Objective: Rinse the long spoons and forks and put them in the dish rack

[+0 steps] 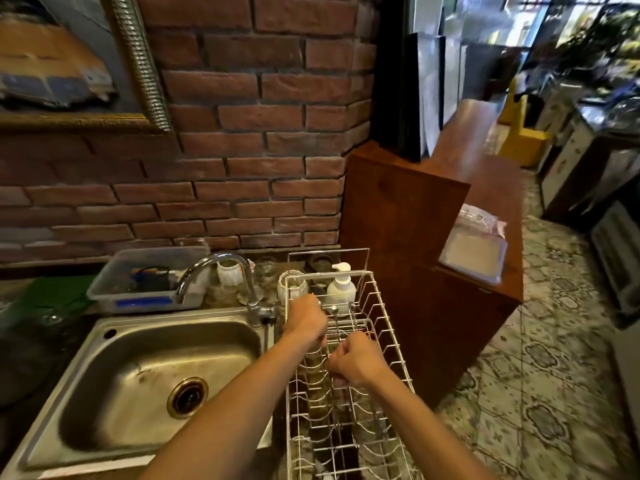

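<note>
Head view: both hands over the white wire dish rack (377, 344), at 3 o'clock from the sink (114, 386).
Left hand (306, 320) clenched around long cutlery (333, 318); right hand (355, 362) curled, its hold I cannot tell.

cutlery (333, 315) mostly hidden behind both fists; rack (381, 341) front cut off

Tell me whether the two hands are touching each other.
Apart. The head view shows rack wires and a spoon in the gap between the left hand and the right hand.
</note>
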Demonstrator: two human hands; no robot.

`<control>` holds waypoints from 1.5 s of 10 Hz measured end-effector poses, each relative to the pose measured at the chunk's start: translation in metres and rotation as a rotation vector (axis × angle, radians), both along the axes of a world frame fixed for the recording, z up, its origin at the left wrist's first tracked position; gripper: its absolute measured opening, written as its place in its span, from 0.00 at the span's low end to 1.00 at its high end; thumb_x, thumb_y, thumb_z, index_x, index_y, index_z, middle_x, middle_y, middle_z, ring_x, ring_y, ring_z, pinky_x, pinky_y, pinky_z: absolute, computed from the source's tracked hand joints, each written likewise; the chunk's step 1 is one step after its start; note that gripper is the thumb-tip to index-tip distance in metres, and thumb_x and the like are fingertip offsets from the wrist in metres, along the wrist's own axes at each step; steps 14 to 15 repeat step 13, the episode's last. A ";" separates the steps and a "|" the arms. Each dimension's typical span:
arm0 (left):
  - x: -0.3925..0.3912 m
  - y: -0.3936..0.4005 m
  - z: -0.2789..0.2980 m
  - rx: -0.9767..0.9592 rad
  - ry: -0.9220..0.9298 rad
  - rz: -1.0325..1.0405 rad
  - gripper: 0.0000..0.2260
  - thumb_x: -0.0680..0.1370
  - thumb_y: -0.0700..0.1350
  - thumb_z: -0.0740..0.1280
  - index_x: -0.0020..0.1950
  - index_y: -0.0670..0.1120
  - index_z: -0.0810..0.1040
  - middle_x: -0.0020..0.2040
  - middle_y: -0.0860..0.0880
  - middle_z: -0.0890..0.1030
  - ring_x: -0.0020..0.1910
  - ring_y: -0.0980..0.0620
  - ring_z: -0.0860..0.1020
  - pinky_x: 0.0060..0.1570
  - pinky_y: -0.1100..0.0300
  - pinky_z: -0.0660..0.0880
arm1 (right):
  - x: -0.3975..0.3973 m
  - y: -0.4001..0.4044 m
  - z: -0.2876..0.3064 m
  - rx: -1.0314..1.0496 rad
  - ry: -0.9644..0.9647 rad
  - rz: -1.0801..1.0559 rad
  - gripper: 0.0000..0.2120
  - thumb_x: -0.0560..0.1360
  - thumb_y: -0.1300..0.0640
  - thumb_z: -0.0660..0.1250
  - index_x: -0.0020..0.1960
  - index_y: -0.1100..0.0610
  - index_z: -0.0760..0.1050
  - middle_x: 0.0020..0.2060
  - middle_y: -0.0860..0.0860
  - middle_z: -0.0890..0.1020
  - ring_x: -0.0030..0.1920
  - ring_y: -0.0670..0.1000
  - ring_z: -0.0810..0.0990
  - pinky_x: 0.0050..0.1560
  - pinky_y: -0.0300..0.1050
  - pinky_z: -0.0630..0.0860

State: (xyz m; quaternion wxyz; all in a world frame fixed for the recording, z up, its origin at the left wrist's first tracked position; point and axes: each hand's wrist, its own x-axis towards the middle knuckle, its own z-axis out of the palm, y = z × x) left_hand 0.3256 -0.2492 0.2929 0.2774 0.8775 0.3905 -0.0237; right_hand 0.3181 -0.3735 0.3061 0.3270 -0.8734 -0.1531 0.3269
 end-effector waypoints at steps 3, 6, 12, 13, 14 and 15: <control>0.002 -0.019 -0.013 0.271 0.126 0.024 0.06 0.81 0.43 0.63 0.55 0.49 0.78 0.45 0.50 0.77 0.41 0.52 0.74 0.37 0.57 0.68 | 0.009 -0.004 -0.027 0.085 0.094 -0.024 0.06 0.76 0.66 0.68 0.52 0.62 0.75 0.50 0.56 0.83 0.50 0.54 0.85 0.51 0.52 0.84; 0.003 -0.023 -0.021 0.330 0.182 -0.041 0.12 0.78 0.39 0.62 0.58 0.50 0.80 0.58 0.48 0.83 0.57 0.46 0.82 0.42 0.53 0.69 | 0.003 -0.002 -0.039 0.040 0.006 0.011 0.05 0.77 0.67 0.62 0.49 0.58 0.72 0.49 0.55 0.81 0.51 0.56 0.83 0.53 0.55 0.82; -0.020 -0.018 -0.002 0.259 0.030 -0.085 0.07 0.79 0.37 0.64 0.55 0.45 0.79 0.54 0.44 0.82 0.52 0.44 0.81 0.48 0.53 0.78 | 0.010 -0.003 -0.024 0.024 -0.071 0.012 0.06 0.76 0.61 0.69 0.42 0.61 0.81 0.39 0.54 0.85 0.40 0.51 0.85 0.48 0.52 0.84; -0.027 -0.004 0.011 0.012 -0.135 -0.037 0.02 0.78 0.41 0.70 0.47 0.44 0.82 0.46 0.47 0.84 0.44 0.51 0.84 0.49 0.52 0.83 | 0.014 -0.004 -0.012 0.172 -0.036 -0.001 0.13 0.77 0.56 0.69 0.41 0.65 0.81 0.31 0.53 0.81 0.30 0.48 0.79 0.44 0.48 0.85; -0.027 -0.004 0.011 0.012 -0.135 -0.037 0.02 0.78 0.41 0.70 0.47 0.44 0.82 0.46 0.47 0.84 0.44 0.51 0.84 0.49 0.52 0.83 | 0.014 -0.004 -0.012 0.172 -0.036 -0.001 0.13 0.77 0.56 0.69 0.41 0.65 0.81 0.31 0.53 0.81 0.30 0.48 0.79 0.44 0.48 0.85; -0.027 -0.004 0.011 0.012 -0.135 -0.037 0.02 0.78 0.41 0.70 0.47 0.44 0.82 0.46 0.47 0.84 0.44 0.51 0.84 0.49 0.52 0.83 | 0.014 -0.004 -0.012 0.172 -0.036 -0.001 0.13 0.77 0.56 0.69 0.41 0.65 0.81 0.31 0.53 0.81 0.30 0.48 0.79 0.44 0.48 0.85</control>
